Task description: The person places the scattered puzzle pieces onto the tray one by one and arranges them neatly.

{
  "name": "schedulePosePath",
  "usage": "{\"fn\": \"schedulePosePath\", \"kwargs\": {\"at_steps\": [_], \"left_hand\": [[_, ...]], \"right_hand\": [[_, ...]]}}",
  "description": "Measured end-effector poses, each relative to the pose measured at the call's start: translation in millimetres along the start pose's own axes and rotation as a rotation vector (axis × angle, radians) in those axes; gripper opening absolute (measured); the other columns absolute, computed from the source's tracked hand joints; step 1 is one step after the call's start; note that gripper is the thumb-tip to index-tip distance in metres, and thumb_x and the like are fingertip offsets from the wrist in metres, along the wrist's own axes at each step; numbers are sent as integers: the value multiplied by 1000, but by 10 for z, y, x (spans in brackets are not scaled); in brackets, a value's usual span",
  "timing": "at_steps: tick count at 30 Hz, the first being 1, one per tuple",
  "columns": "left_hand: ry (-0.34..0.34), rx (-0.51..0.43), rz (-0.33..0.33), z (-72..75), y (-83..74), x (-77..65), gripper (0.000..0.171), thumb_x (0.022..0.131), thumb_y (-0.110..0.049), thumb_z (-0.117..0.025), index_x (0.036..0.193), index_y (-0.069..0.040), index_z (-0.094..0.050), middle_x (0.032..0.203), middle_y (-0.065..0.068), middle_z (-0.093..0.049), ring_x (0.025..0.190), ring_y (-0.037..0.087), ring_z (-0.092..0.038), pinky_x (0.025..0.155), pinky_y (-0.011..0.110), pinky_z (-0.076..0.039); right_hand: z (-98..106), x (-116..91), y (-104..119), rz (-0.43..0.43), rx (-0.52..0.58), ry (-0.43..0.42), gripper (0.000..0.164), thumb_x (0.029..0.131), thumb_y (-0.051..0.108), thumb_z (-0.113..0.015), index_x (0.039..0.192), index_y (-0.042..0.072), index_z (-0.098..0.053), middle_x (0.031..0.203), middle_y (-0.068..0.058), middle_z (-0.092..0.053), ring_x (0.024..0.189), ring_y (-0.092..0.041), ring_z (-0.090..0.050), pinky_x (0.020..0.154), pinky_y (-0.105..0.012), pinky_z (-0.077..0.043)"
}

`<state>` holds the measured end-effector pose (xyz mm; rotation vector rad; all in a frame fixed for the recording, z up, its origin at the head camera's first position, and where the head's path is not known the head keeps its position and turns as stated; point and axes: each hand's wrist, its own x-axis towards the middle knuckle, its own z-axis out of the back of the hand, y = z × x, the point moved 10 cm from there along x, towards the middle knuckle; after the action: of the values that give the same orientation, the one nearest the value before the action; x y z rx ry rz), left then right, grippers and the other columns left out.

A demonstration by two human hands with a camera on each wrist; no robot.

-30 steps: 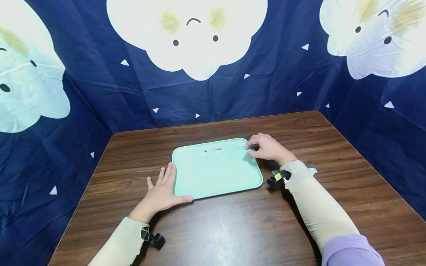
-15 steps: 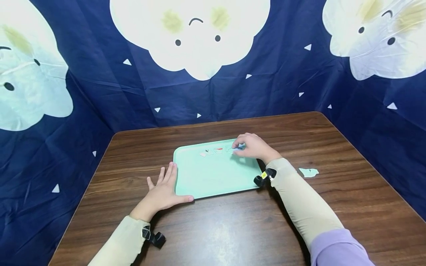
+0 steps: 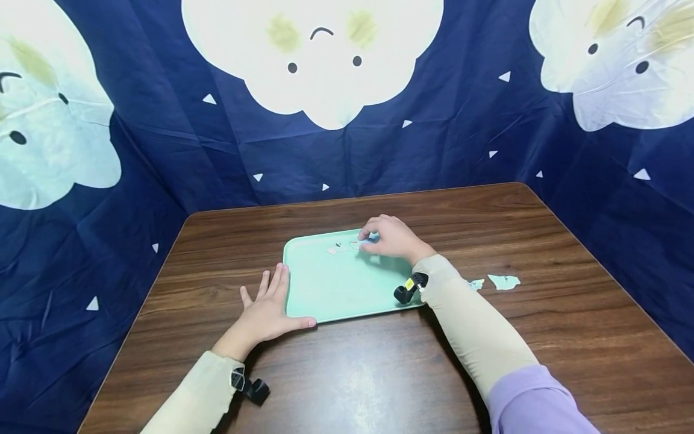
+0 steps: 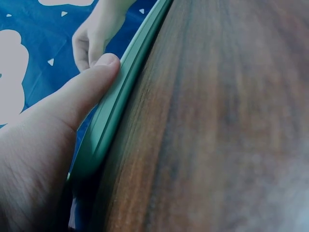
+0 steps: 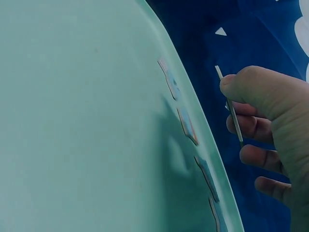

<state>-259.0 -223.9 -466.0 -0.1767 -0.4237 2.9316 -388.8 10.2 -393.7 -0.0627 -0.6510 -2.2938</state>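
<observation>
A pale green tray [image 3: 341,289] lies on the wooden table. My left hand [image 3: 265,313] rests at its near left corner, fingers spread along the left rim and thumb straight along the front rim. Over the tray's far side, my right hand [image 3: 394,238] pinches a thin flat puzzle piece [image 5: 234,121] between thumb and fingertips. The right wrist view shows that piece edge-on, raised above the tray. Below it, several printed puzzle pieces [image 5: 170,82] lie in a row along the far rim. My right hand hides part of this row in the head view.
Two more irregular pieces lie on the table right of the tray: a pale one [image 3: 504,282] and a smaller one [image 3: 476,284] partly behind my right sleeve. A dark blue cloth [image 3: 347,163] with white clouds hangs round the table's back and sides.
My right hand has moved left along the tray's far side, holding the piece. Loose pieces on the table have come out from behind the right arm. My left hand stays at the corner.
</observation>
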Motion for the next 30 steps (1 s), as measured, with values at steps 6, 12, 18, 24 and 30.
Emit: {"fn": "schedulePosePath", "kwargs": {"at_steps": [6, 12, 18, 24, 30], "left_hand": [[4, -3, -8, -3, -29, 17, 146, 64, -98, -52, 162, -3, 2, 169, 17, 3, 153, 46, 2, 102, 83, 11], [17, -6, -11, -2, -56, 22, 146, 65, -98, -52, 162, -2, 2, 169, 18, 3, 153, 46, 2, 102, 83, 10], [22, 4, -8, -23, -40, 30, 146, 65, -98, -50, 161, -2, 2, 169, 17, 4, 153, 46, 3, 101, 83, 11], [22, 8, -5, -9, -27, 13, 144, 67, -96, -52, 161, -1, 2, 169, 18, 4, 152, 47, 3, 101, 84, 11], [24, 10, -5, 8, -41, 11, 143, 68, -95, -53, 161, -1, 1, 169, 18, 3, 152, 47, 2, 101, 84, 11]], "right_hand": [[-101, 83, 31, -23, -8, 12, 23, 90, 34, -73, 107, 19, -78, 111, 6, -70, 107, -21, -59, 102, -45, -41], [-191, 172, 97, -31, -4, 22, 22, 91, 35, -73, 107, 21, -78, 112, 6, -70, 107, -20, -58, 102, -43, -40], [-266, 252, 178, -27, -19, 34, 21, 92, 36, -72, 108, 23, -77, 112, 9, -69, 107, -17, -57, 102, -42, -40], [-324, 354, 261, -12, -28, 37, 24, 93, 37, -70, 110, 21, -78, 111, 10, -69, 107, -17, -58, 101, -41, -42], [-374, 434, 343, -8, -45, 38, 24, 93, 38, -71, 110, 22, -77, 111, 10, -69, 108, -17, -58, 101, -40, -42]]}}
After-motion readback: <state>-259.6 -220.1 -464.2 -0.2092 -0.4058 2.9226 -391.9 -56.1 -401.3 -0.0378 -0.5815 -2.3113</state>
